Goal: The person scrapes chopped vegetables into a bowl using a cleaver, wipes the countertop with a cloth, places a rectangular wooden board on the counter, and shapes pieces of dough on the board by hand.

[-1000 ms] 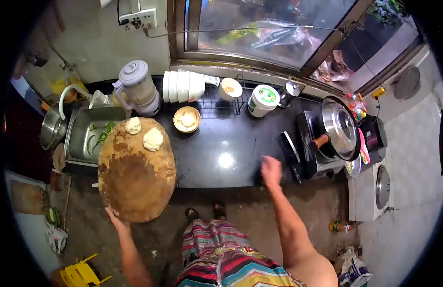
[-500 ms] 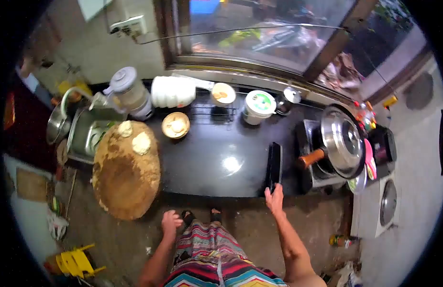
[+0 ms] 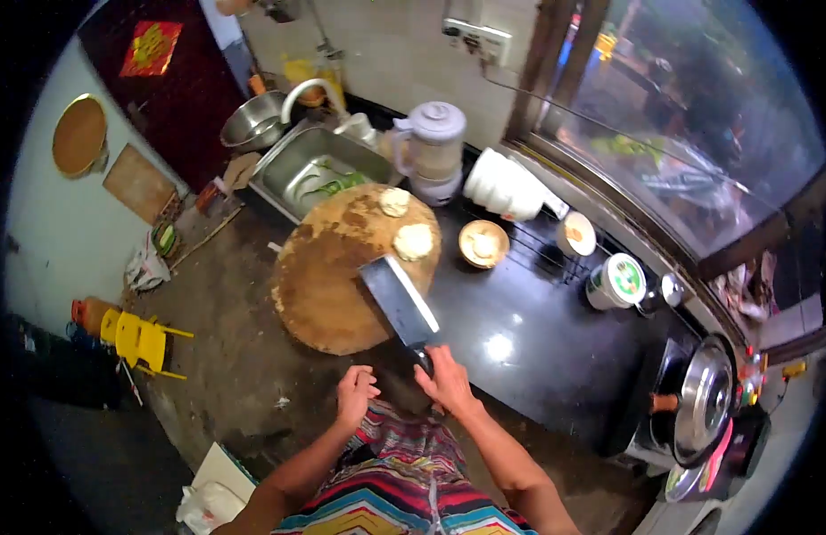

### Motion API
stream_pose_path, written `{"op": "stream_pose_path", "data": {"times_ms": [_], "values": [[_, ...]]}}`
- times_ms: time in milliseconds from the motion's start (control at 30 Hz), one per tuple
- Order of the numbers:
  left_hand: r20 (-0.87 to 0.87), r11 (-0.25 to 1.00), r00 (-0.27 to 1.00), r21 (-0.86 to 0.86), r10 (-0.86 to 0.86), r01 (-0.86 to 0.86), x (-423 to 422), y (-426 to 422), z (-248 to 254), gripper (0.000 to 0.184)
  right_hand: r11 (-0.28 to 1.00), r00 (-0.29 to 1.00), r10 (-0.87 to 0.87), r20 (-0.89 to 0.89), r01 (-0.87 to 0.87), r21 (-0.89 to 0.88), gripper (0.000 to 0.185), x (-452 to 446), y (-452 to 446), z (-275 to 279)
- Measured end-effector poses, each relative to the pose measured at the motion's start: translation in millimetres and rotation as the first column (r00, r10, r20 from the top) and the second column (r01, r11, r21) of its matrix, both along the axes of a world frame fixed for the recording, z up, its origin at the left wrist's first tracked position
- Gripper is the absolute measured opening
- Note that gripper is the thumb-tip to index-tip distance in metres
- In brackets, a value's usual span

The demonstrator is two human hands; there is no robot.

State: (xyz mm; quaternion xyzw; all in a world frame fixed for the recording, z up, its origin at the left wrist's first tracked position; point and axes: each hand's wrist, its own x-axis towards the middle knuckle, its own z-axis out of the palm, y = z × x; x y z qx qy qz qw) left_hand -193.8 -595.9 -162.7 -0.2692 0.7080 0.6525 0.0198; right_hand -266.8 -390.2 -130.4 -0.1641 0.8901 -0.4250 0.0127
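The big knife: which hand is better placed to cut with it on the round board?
Probably the right hand: it holds the knife, which reaches out over the round board. The left hand shows nothing in its curled fingers and doesn't touch the knife.

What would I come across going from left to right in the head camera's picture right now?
Yellow stool → steel basin → round wooden board → small brown bowl → white tub with a green-and-white lid → pan with a shiny lid.
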Motion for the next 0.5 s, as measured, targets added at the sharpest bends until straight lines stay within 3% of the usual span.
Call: {"op": "stream_pose_path", "data": {"times_ms": [100, 133, 200, 300, 333, 500], "values": [[-0.089, 0.989, 0.986, 0.055, 0.143, -0.138, -10.7, -30.9, 8.2, 0.021, 0.976, 0.984, 0.176, 0.019, -0.177, 0.128, 0.038, -41.8, -45.5, 7.4], [-0.119, 0.982, 0.976, 0.072, 0.181, -0.174, -18.8, -46.1, 14.1, 0.021, 0.981, 0.984, 0.177, 0.030, -0.179, 0.080, 0.038, -54.3, -61.2, 11.4], [-0.164, 0.976, 0.962, 0.016, 0.217, -0.217, -43.2, -81.3, 33.6, 0.019, 0.963, 0.982, 0.186, 0.018, -0.186, 0.195, 0.040, -76.6, -90.3, 8.8], [-0.269, 0.967, 0.943, -0.105, 0.198, -0.233, -93.6, -159.1, 41.2, 0.015, 0.959, 0.957, 0.178, -0.227, -0.117, 0.258, 0.030, -104.4, -126.0, 12.3], [-0.251, 0.967, 0.947, -0.108, 0.199, -0.232, -115.6, -191.1, 41.8, 0.017, 0.935, 0.967, 0.157, -0.200, -0.081, 0.344, 0.033, -110.5, -136.0, 7.8], [-0.353, 0.901, 0.924, -0.338, 0.145, -0.270, -256.9, -350.0, 37.2, 0.022, 0.931, 0.984, 0.036, -0.175, 0.031, 0.364, 0.036, -128.4, -175.7, 22.7]]}}
